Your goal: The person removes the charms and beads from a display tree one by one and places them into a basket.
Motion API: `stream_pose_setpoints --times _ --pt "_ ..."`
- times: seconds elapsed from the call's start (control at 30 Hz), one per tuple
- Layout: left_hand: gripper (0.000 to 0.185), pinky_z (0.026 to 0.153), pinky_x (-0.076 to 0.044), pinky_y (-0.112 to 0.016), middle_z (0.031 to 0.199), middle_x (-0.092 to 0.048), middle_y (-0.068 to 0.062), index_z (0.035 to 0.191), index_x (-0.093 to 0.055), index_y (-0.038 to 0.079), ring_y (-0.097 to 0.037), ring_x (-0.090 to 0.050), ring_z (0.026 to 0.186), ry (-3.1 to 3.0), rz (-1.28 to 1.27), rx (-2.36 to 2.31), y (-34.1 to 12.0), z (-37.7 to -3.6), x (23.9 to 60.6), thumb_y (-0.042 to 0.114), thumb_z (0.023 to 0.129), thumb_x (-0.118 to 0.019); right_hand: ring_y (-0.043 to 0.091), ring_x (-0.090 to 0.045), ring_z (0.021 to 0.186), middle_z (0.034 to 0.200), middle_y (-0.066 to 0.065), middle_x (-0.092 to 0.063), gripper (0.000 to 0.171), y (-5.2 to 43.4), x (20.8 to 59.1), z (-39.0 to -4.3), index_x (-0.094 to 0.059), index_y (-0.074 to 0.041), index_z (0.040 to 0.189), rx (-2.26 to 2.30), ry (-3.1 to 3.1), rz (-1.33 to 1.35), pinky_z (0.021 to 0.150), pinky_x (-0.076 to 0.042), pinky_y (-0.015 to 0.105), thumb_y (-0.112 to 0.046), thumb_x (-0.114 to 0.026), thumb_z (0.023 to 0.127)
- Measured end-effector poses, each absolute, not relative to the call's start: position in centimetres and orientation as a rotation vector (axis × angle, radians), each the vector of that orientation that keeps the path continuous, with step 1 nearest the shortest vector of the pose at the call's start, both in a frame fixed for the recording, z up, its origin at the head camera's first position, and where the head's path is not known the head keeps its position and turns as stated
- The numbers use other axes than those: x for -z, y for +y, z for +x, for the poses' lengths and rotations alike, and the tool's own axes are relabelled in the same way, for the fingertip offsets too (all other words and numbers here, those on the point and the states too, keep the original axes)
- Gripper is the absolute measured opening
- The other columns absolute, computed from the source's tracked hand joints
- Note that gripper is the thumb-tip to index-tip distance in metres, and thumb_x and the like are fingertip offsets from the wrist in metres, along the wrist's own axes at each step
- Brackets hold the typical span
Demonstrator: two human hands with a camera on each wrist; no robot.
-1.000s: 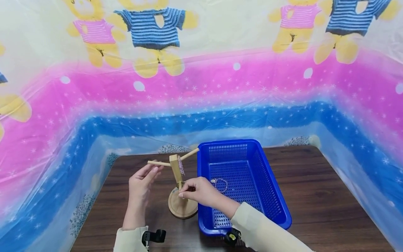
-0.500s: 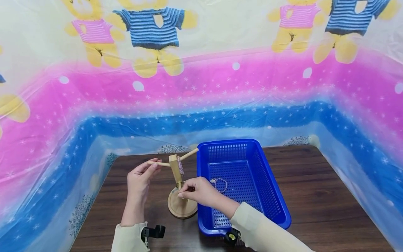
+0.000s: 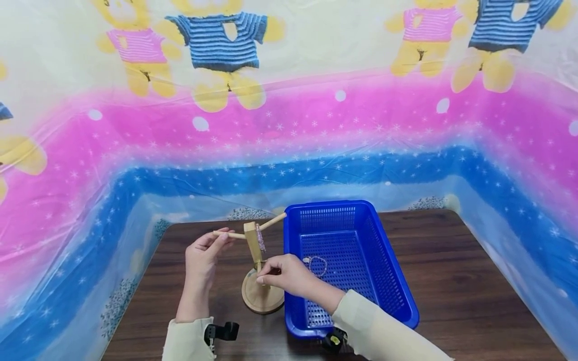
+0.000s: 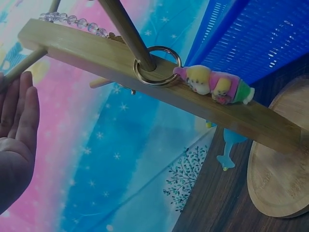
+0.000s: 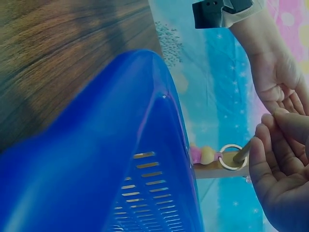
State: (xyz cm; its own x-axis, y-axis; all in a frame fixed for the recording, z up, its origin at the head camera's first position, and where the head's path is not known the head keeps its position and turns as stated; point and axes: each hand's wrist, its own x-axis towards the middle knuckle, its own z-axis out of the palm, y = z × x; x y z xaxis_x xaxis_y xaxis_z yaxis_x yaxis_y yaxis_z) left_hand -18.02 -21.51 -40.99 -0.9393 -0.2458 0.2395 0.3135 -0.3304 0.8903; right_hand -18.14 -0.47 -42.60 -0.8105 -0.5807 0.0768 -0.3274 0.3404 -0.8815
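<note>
In the head view a wooden peg stand [image 3: 252,243] leans a little on its round base. My left hand [image 3: 200,263] pinches its upper left peg between thumb and fingers. My right hand [image 3: 289,275] pinches the tip of the lower front peg, as the right wrist view also shows. Round that front peg hangs a metal ring [image 4: 179,58] with a pink, yellow and green dog-figure keychain [image 4: 224,86], lying against the post. A clear purple beaded bracelet [image 4: 83,22] hangs on an upper peg. Part of a blue charm [image 4: 231,145] shows behind the post.
A blue plastic basket [image 3: 392,281] stands close at the stand's right, beside my right forearm. Another beaded bracelet [image 3: 325,262] lies inside it. Beneath is a dark wooden table [image 3: 460,286], enclosed at the back and sides by a printed curtain [image 3: 289,120].
My left thumb has come up slightly onto the upper left peg. My right hand, the stand and the basket hold their places.
</note>
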Motion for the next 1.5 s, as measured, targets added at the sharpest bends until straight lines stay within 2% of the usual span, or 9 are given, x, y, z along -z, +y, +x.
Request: stream_pose_setpoints --times 0.27,0.47,0.6,0.77,0.83,0.97,1.17,1.37,1.5 --pt "0.031 0.077 -0.064 -0.016 0.087 -0.079 0.007 0.084 -0.076 0.015 -0.003 -0.076 0.082 -1.582 -0.049 2.293 -21.2 -18.2 41.2 -0.008 0.097 -0.061 0.001 -0.052 0.070 0.091 0.010 -0.076 0.009 -0.6 42.6 -17.9 -0.077 -0.004 0.093 1.448 2.371 -0.803 0.060 -0.045 0.013 -0.011 -0.072 0.095" --pt "0.030 0.079 -0.064 -0.017 0.089 -0.078 0.008 0.084 -0.076 0.013 -0.003 -0.076 0.081 -1.590 -0.036 2.282 -21.2 -18.2 41.1 -0.009 0.097 -0.060 -0.001 -0.056 0.072 0.094 0.019 -0.075 0.014 -0.6 42.6 -18.0 -0.075 0.003 0.099 1.541 2.287 -0.762 0.063 -0.050 0.013 -0.010 -0.073 0.094" --pt "0.029 0.081 -0.064 -0.017 0.089 -0.078 0.010 0.084 -0.076 0.013 -0.003 -0.076 0.082 -1.608 -0.039 2.286 -21.3 -18.2 41.0 -0.008 0.097 -0.061 0.009 -0.065 0.078 0.099 0.025 -0.074 0.019 -0.6 42.7 -18.3 -0.071 0.004 0.106 1.648 2.173 -0.586 0.067 -0.056 0.018 -0.013 -0.070 0.096" --pt "0.029 0.081 -0.064 -0.017 0.089 -0.078 0.009 0.084 -0.076 0.014 -0.003 -0.075 0.083 -1.624 -0.045 2.284 -21.3 -18.2 41.0 -0.007 0.097 -0.061 0.022 -0.070 0.096 0.109 0.023 -0.072 0.024 -0.6 42.7 -18.6 -0.067 0.004 0.115 1.758 2.094 -0.351 0.081 -0.064 0.033 -0.015 -0.065 0.100" --pt "0.029 0.081 -0.064 -0.017 0.089 -0.078 0.008 0.084 -0.076 0.014 -0.003 -0.075 0.083 -1.622 -0.046 2.285 -21.4 -18.2 41.0 -0.007 0.097 -0.061 0.021 -0.069 0.096 0.107 0.018 -0.072 0.026 -0.7 42.8 -18.7 -0.066 0.006 0.116 1.809 2.063 -0.274 0.083 -0.064 0.034 -0.014 -0.064 0.100" --pt "0.030 0.081 -0.064 -0.017 0.088 -0.079 0.008 0.085 -0.076 0.016 -0.003 -0.075 0.082 -1.623 -0.044 2.287 -21.5 -18.3 41.1 -0.007 0.098 -0.061 0.017 -0.067 0.089 0.101 0.011 -0.069 0.027 -1.1 43.2 -19.1 -0.064 0.009 0.116 1.893 1.982 -0.146 0.081 -0.064 0.030 -0.012 -0.064 0.099" --pt "0.032 0.080 -0.063 -0.016 0.088 -0.079 0.008 0.085 -0.076 0.019 -0.002 -0.075 0.082 -1.628 -0.053 2.290 -21.6 -18.4 41.2 -0.006 0.099 -0.060 0.021 -0.068 0.096 0.114 0.022 -0.067 0.028 -1.4 44.2 -19.6 -0.063 0.011 0.120 1.910 1.966 -0.108 0.092 -0.064 0.037 -0.007 -0.063 0.098" --pt "0.033 0.081 -0.064 -0.017 0.087 -0.079 0.008 0.085 -0.076 0.020 -0.002 -0.076 0.083 -1.639 -0.057 2.286 -21.6 -18.4 41.2 -0.005 0.099 -0.060 0.029 -0.069 0.108 0.120 0.025 -0.067 0.031 -1.8 44.8 -20.0 -0.063 0.013 0.121 1.921 1.950 -0.092 0.098 -0.062 0.039 0.001 -0.063 0.092" --pt "0.033 0.081 -0.064 -0.017 0.087 -0.079 0.008 0.085 -0.076 0.020 -0.002 -0.076 0.082 -1.637 -0.053 2.292 -21.6 -18.4 41.2 -0.006 0.099 -0.060 0.023 -0.070 0.103 0.117 0.023 -0.070 0.032 -2.3 45.2 -20.2 -0.063 0.014 0.119 1.929 1.945 -0.084 0.102 -0.061 0.044 0.002 -0.065 0.090"
